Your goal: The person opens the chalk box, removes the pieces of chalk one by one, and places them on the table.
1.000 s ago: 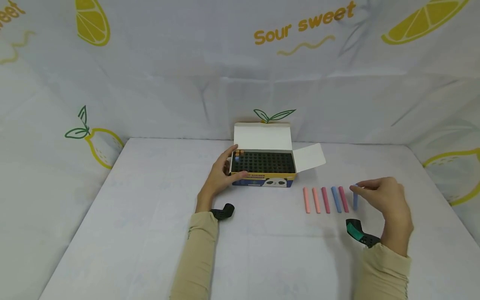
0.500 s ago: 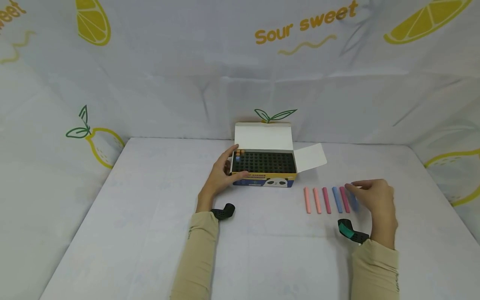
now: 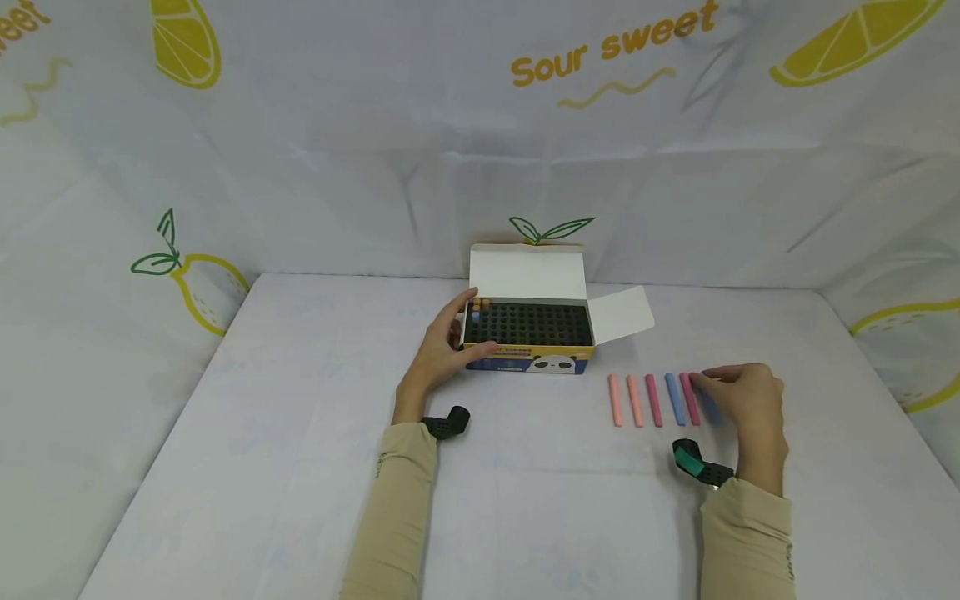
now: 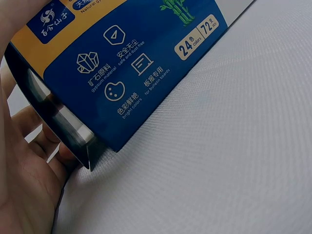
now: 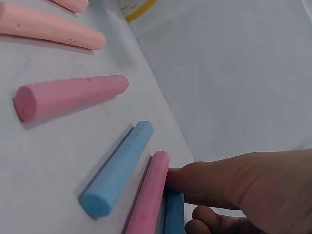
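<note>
A white table (image 3: 225, 467) stretches around an open chalk box (image 3: 517, 359). The left hand (image 3: 438, 348) grips the box's left end, thumb along its front. The right hand (image 3: 750, 398), well apart, reaches down to the box's right and nearer the person; whether its fingertips pinch anything cannot be told. Beneath and beside it, right of the box, lie six chalk sticks (image 3: 654, 401): two pale pink, deep pink, blue, deep pink, and a partly hidden blue. Orange and blue chalk ends (image 3: 476, 317) show inside the box's left side.
</note>
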`<move>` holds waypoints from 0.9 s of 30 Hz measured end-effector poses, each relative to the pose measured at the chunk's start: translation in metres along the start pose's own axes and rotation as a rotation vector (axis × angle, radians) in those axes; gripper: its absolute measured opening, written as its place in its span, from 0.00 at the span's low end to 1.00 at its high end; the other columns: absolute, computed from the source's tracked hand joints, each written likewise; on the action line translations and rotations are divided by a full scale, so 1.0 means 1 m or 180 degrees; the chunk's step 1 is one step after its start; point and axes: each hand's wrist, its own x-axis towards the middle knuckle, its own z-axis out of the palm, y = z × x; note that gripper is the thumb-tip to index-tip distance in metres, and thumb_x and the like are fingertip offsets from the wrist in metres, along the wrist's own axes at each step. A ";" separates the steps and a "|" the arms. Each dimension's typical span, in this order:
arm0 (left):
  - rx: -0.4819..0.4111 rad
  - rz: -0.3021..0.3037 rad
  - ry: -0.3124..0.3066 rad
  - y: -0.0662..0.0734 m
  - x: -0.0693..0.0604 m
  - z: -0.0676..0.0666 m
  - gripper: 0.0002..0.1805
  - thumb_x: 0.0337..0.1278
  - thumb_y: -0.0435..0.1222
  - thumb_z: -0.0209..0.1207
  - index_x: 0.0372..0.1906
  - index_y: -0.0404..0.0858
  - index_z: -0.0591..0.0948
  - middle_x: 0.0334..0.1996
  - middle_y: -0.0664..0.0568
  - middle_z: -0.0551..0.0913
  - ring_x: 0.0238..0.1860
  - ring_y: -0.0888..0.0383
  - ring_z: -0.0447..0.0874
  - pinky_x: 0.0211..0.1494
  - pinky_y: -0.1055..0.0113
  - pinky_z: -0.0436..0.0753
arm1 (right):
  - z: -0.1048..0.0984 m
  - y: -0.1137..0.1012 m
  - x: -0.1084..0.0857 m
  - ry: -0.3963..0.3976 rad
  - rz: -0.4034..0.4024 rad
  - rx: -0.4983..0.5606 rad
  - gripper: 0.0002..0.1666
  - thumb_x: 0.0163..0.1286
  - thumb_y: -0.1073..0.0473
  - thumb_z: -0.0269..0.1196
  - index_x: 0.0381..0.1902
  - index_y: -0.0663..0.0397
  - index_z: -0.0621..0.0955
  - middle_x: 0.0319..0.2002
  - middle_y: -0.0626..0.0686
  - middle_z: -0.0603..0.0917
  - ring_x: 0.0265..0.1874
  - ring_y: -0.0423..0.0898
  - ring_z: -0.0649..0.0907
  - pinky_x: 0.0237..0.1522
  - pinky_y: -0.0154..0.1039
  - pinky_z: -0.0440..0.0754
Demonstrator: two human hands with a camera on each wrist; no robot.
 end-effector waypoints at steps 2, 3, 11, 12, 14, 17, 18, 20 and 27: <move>-0.0001 0.0008 -0.0001 0.001 0.000 0.000 0.50 0.52 0.58 0.72 0.79 0.62 0.61 0.69 0.53 0.69 0.30 0.57 0.62 0.36 0.67 0.67 | 0.000 0.000 0.000 0.0010 0.0027 0.0020 0.31 0.73 0.49 0.62 0.58 0.73 0.81 0.66 0.77 0.71 0.67 0.73 0.65 0.53 0.66 0.73; 0.0002 0.0002 0.0000 0.001 0.000 0.000 0.50 0.52 0.57 0.72 0.79 0.62 0.61 0.69 0.53 0.69 0.30 0.56 0.62 0.36 0.67 0.66 | 0.001 0.000 0.001 0.0017 0.0035 0.0030 0.31 0.73 0.49 0.62 0.59 0.73 0.81 0.66 0.77 0.71 0.67 0.73 0.65 0.52 0.67 0.73; 0.0112 0.0041 0.0012 0.001 0.002 0.001 0.48 0.55 0.46 0.72 0.79 0.59 0.61 0.66 0.50 0.70 0.28 0.55 0.62 0.35 0.66 0.66 | -0.001 -0.002 0.000 -0.0022 0.0123 0.0054 0.34 0.73 0.46 0.62 0.62 0.71 0.79 0.68 0.76 0.70 0.69 0.74 0.64 0.59 0.73 0.70; 0.0112 0.0041 0.0013 0.001 0.002 0.001 0.48 0.55 0.45 0.72 0.79 0.59 0.61 0.66 0.49 0.70 0.28 0.55 0.62 0.35 0.66 0.66 | -0.002 -0.001 0.000 -0.0030 0.0102 0.0041 0.34 0.73 0.44 0.61 0.62 0.70 0.79 0.68 0.76 0.71 0.69 0.73 0.65 0.59 0.72 0.70; 0.0106 0.0044 0.0012 0.001 0.002 0.001 0.48 0.55 0.45 0.72 0.79 0.59 0.61 0.66 0.49 0.70 0.28 0.55 0.62 0.34 0.66 0.66 | -0.005 -0.001 -0.002 -0.0030 0.0054 0.0023 0.37 0.74 0.41 0.60 0.63 0.68 0.79 0.67 0.75 0.72 0.70 0.73 0.65 0.57 0.71 0.72; 0.0086 0.0040 0.0010 0.001 0.003 0.001 0.47 0.55 0.46 0.72 0.79 0.59 0.62 0.66 0.50 0.71 0.28 0.56 0.62 0.34 0.66 0.66 | -0.010 -0.001 -0.004 0.0090 -0.0078 0.0031 0.38 0.74 0.38 0.59 0.64 0.66 0.79 0.63 0.75 0.76 0.67 0.72 0.67 0.48 0.62 0.76; 0.0077 0.0038 0.0010 0.000 0.003 0.001 0.47 0.55 0.47 0.72 0.79 0.58 0.62 0.66 0.50 0.71 0.28 0.56 0.62 0.34 0.66 0.66 | -0.012 -0.001 -0.005 0.0177 -0.0119 0.0057 0.38 0.74 0.38 0.59 0.63 0.66 0.80 0.60 0.74 0.78 0.64 0.69 0.70 0.44 0.57 0.77; 0.0066 0.0033 0.0013 0.000 0.003 0.001 0.47 0.55 0.47 0.72 0.79 0.58 0.62 0.66 0.50 0.71 0.28 0.56 0.61 0.34 0.66 0.66 | -0.015 -0.004 -0.006 0.0371 -0.0180 0.0114 0.36 0.73 0.38 0.60 0.61 0.65 0.82 0.51 0.72 0.82 0.54 0.63 0.74 0.36 0.49 0.76; 0.0089 0.0013 0.0018 0.001 0.001 0.001 0.48 0.55 0.47 0.72 0.79 0.60 0.61 0.68 0.50 0.70 0.28 0.55 0.62 0.34 0.65 0.66 | -0.022 -0.018 -0.010 0.1046 -0.0241 0.0596 0.29 0.71 0.41 0.64 0.54 0.61 0.87 0.18 0.25 0.70 0.23 0.31 0.71 0.22 0.28 0.70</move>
